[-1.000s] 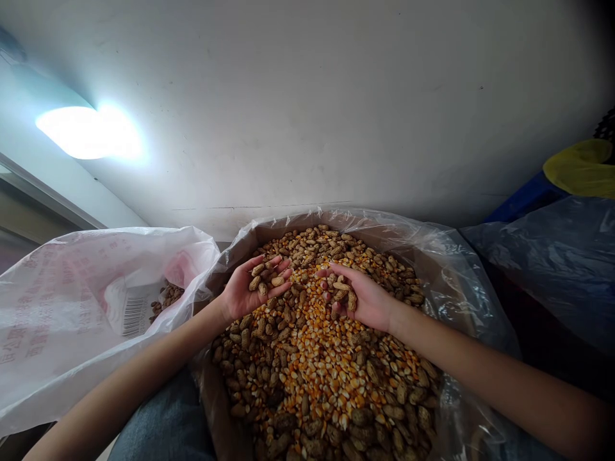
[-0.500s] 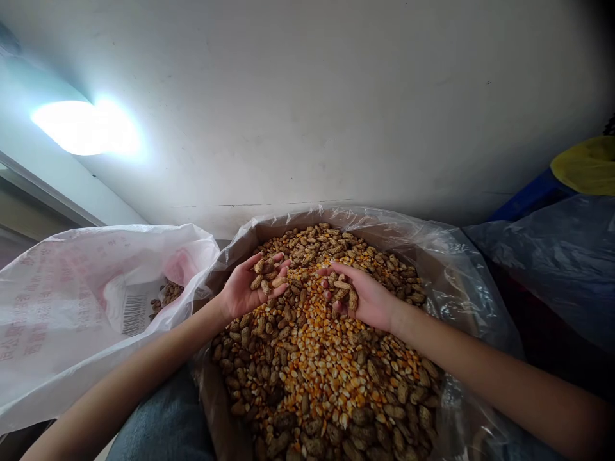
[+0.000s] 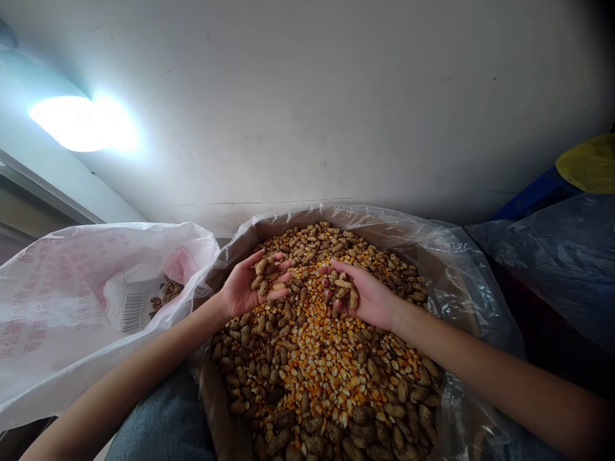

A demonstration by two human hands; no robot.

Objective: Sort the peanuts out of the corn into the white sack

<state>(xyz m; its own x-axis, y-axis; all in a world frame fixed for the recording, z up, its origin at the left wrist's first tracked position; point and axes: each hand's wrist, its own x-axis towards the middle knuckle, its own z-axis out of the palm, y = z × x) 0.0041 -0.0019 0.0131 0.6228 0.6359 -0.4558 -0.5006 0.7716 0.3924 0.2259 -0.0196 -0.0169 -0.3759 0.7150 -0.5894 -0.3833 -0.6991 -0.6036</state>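
Note:
My left hand (image 3: 245, 285) is palm up with its fingers spread, and a few unshelled peanuts (image 3: 259, 276) rest on the palm and fingers. Opposite it, my right hand (image 3: 368, 294) is cupped with curled fingers around several more peanuts (image 3: 343, 288). Both hands hover over or just touch a large heap of yellow corn kernels (image 3: 321, 352) mixed with peanuts in the shell. This heap fills a big container lined with a clear plastic bag (image 3: 461, 282). The undersides of my hands are hidden.
On the left stands an open white sack (image 3: 67, 307) with red print, with some peanuts (image 3: 168, 294) inside. A pale wall (image 3: 312, 115) rises behind the container, with a bright lamp (image 3: 86, 125) at left. Dark plastic sheeting (image 3: 557, 256) and a yellow item (image 3: 589, 163) lie to the right.
A peanut or two near my left fingertips has shifted or left the hand, and those fingers are spread a little more. My right hand has hardly moved.

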